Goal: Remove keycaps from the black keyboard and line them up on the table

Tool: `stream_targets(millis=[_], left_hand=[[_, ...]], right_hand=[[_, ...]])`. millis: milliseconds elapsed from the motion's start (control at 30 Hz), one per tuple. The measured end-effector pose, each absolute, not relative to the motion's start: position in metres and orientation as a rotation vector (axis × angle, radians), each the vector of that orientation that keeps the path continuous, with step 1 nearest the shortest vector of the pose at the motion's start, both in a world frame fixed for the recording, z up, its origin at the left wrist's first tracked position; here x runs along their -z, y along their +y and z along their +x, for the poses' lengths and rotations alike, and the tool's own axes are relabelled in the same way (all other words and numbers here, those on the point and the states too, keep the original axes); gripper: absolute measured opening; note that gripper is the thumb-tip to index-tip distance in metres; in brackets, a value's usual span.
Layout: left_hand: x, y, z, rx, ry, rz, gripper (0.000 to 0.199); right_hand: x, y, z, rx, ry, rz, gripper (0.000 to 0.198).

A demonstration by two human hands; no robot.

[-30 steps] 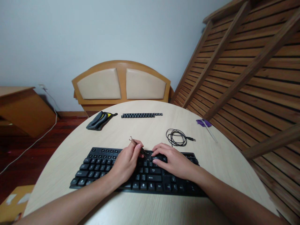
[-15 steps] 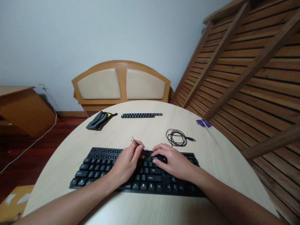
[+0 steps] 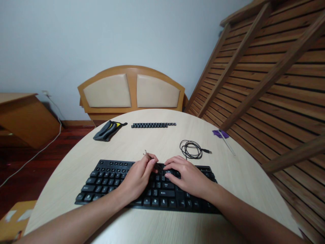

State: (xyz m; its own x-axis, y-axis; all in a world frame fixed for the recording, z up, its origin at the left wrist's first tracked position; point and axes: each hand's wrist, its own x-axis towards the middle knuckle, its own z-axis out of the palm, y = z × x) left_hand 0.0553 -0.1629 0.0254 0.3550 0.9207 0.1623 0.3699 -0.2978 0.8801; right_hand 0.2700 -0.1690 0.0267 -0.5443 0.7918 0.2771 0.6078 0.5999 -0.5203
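Observation:
A black keyboard (image 3: pixel 109 181) lies across the near part of the table, with bare switch posts showing in its upper left rows. My left hand (image 3: pixel 139 173) is closed around a slim dark tool with a thin forked wire tip (image 3: pixel 146 154); the tip pokes up past my fingers and the other end slants down to the keys. My right hand (image 3: pixel 184 173) rests on the keyboard's right part, thumb apart from the bent fingers, near the large keys. What lies under my palms is hidden. Loose black keycaps (image 3: pixel 149 125) stand in rows at the table's far side.
A coiled black USB cable (image 3: pixel 191 149) lies behind the keyboard. At the left back is a grey, black and yellow pouch (image 3: pixel 108 131). A thin white stick (image 3: pixel 227 142) and a purple cloth (image 3: pixel 219 133) lie near the right edge of the round table (image 3: pixel 83 156).
My left hand and the slim tool have shifted very slightly to the right, the tool's tip a little lower. My right hand stays in nearly the same place.

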Motion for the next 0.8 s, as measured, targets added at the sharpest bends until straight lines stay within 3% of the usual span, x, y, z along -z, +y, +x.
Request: stream_targets(millis=[800], left_hand=[[-0.0210, -0.1603, 0.0571, -1.164, 1.103, 1.568, 0.032]], right_hand=[[-0.0226, -0.1685, 0.2715, -0.426, -2.364, -1.043, 0.011]])
